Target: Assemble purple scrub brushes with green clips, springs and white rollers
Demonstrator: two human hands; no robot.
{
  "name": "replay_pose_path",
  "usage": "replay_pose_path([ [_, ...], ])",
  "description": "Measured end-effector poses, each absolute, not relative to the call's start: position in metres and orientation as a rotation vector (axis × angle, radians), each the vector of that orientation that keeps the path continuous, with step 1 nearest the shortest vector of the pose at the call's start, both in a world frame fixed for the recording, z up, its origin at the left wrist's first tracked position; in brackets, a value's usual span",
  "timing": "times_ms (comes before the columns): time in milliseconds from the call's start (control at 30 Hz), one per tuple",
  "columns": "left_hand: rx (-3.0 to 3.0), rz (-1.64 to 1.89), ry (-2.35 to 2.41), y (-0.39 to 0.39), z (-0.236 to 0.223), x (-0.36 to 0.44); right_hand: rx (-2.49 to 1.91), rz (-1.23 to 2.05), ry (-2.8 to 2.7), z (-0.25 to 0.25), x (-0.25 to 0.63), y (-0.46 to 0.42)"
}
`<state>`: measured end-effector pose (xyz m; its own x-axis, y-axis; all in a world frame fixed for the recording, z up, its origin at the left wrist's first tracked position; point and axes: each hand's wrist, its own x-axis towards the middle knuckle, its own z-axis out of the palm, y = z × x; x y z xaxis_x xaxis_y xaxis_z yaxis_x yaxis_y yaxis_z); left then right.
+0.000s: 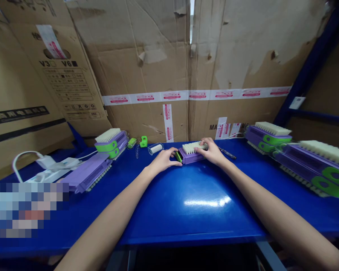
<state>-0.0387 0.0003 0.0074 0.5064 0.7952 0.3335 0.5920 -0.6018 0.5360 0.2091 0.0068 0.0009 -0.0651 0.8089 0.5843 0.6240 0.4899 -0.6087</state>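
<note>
Near the back of the blue table lies a purple plastic brush housing (190, 158) with rows of cream bristles on top. My right hand (213, 150) grips its right end, thumb on the near side and fingers over the top. At its left end, my left hand (165, 160) pinches a small green end piece (178, 156) between thumb and fingers. That piece sits against the housing's end; whether it is seated cannot be seen. A clear part with a white roller-like core (156, 149) lies left of my left hand. A slim dark tool (228, 153) rests beside my right hand.
A coil spring (137, 150), a green bracket (143, 141) and a small green part (132, 142) lie at back left. Purple-green brush units are stacked left (109, 145) and right (268, 135). A white power strip (53, 171) has cables. Cardboard (147, 67) walls the back.
</note>
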Motion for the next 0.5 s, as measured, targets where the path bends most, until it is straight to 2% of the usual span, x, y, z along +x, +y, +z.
replay_pose_path([
  [500, 2.324, 0.810, 1.171, -0.0026, 0.0100, -0.0393, -1.206, 0.274, -1.775, 0.0036, 0.2100, 0.0074],
])
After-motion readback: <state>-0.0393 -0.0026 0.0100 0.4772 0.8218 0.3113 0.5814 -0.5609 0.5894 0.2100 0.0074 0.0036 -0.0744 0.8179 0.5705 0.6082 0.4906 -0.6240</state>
